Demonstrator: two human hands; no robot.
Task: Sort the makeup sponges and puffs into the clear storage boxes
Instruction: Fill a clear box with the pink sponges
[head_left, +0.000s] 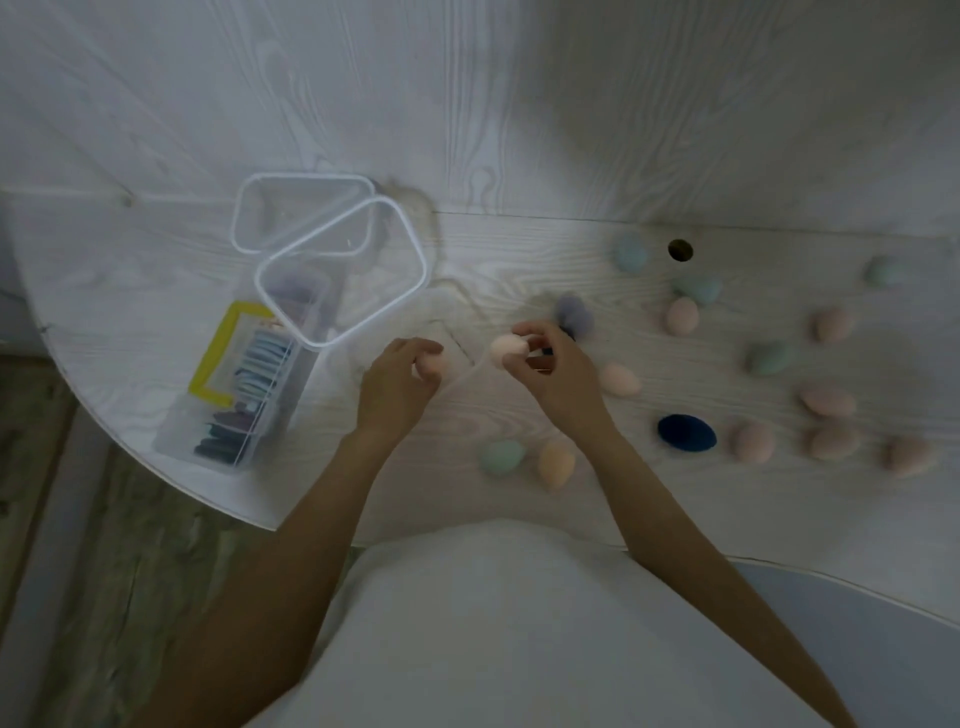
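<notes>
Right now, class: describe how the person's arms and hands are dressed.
Both forearms are bare, no sleeves showing. The left hand and right hand wear no gloves; no rings, watch or bracelets can be made out. A white garment covers the torso.

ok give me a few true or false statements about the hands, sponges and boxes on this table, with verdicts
1. The right hand holds a peach sponge. True.
2. The left hand is flat on the table. False: its fingers curl round a pink sponge.
3. The dark blue sponge lies loose on the table. True.
4. The long divided box is empty. False: puffs fill its compartments.
5. All loose sponges lie left of the hands. False: most lie to the right.
</notes>
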